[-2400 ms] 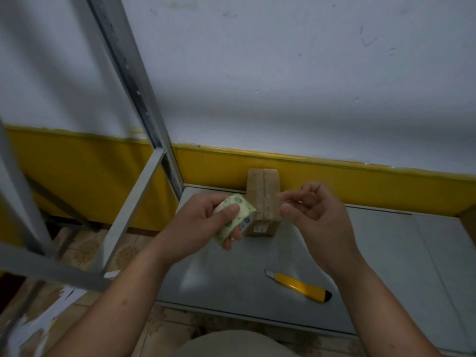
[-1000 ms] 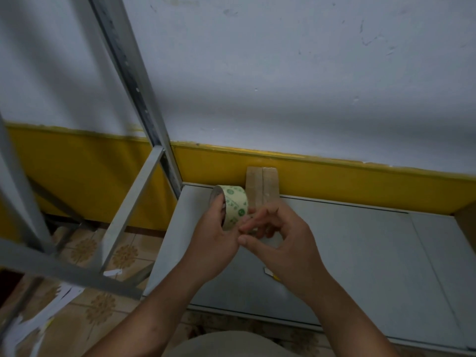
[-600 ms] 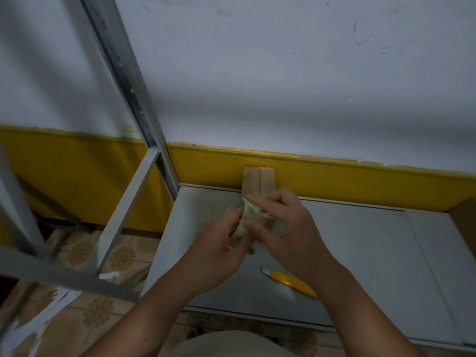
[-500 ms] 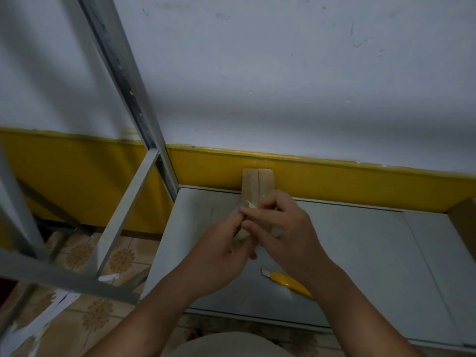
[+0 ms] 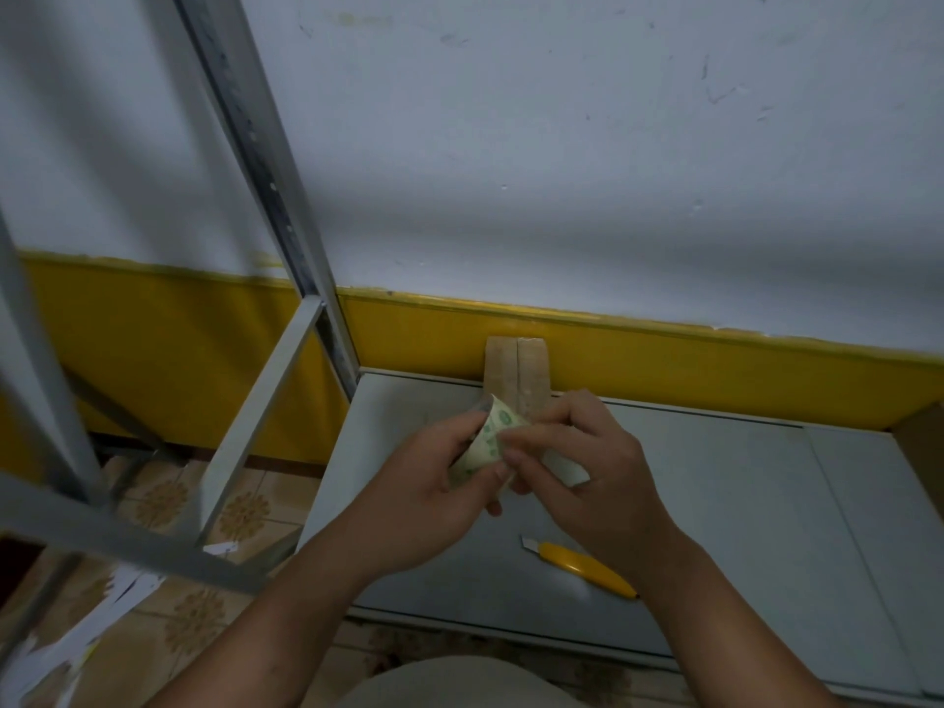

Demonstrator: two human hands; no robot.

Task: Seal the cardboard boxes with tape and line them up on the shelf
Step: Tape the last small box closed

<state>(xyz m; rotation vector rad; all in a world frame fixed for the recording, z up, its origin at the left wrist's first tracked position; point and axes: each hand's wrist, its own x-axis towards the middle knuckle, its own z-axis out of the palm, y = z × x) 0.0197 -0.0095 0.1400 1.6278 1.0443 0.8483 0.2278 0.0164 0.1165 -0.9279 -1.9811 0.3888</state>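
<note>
A narrow cardboard box [image 5: 517, 373] lies on the grey shelf [image 5: 715, 503], its far end against the yellow wall band and its near end hidden behind my hands. My left hand [image 5: 429, 482] grips a roll of tape [image 5: 488, 442] with a pale core printed in green, held above the box's near end. My right hand [image 5: 587, 472] is pressed up against the roll from the right, its curled fingertips on the roll's edge. I cannot see any loose tape end.
A yellow utility knife [image 5: 582, 567] lies on the shelf near the front edge, partly under my right wrist. Grey metal rack uprights and rails [image 5: 265, 161] stand at the left. Torn white paper [image 5: 61, 651] lies on the tiled floor. A brown cardboard edge [image 5: 924, 436] shows at far right.
My right hand came in from the right and closed on the roll. Both hands then turned the roll and lowered it over the box's near end.
</note>
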